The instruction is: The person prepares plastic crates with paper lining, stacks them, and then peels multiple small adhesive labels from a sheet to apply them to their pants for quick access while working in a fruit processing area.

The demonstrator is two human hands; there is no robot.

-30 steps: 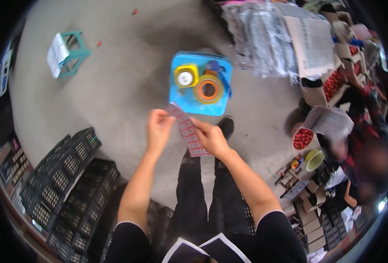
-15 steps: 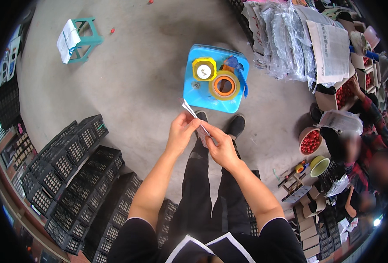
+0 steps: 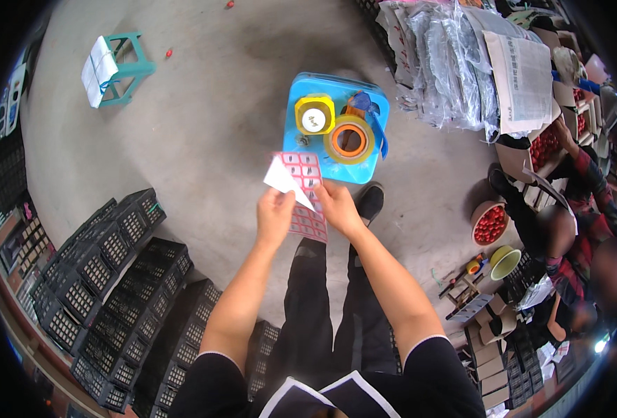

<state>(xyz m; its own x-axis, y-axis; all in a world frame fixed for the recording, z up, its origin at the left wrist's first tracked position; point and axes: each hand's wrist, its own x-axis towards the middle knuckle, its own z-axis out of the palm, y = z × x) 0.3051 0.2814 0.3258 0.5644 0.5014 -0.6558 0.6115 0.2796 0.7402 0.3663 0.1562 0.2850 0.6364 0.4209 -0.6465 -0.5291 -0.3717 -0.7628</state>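
Note:
A sheet of red-bordered labels (image 3: 308, 221) is held up between my two hands, just in front of a blue plastic stool. My left hand (image 3: 274, 217) pinches a white sheet (image 3: 281, 177), which lies folded over part of the labels. On the right edge of the label sheet my right hand (image 3: 338, 206) is closed, thumb on top. The blue stool (image 3: 329, 78) carries a yellow tub (image 3: 315, 99) with a white disc inside, a tape roll (image 3: 350, 141) with an orange core, and a tape dispenser (image 3: 361, 104) with blue parts.
Black crates (image 3: 113, 279) stand stacked at left. A green stool (image 3: 133, 68) holds a white bundle. At right are plastic-wrapped stacks (image 3: 448, 70), a basin of red fruit (image 3: 490, 224), a pale green basin (image 3: 506, 263), and a co-worker's sleeve (image 3: 587, 174) near open boxes.
The label sheet was held edge-on and now faces up, its printed side showing with the white sheet folded across. My left hand has shifted lower and slightly left.

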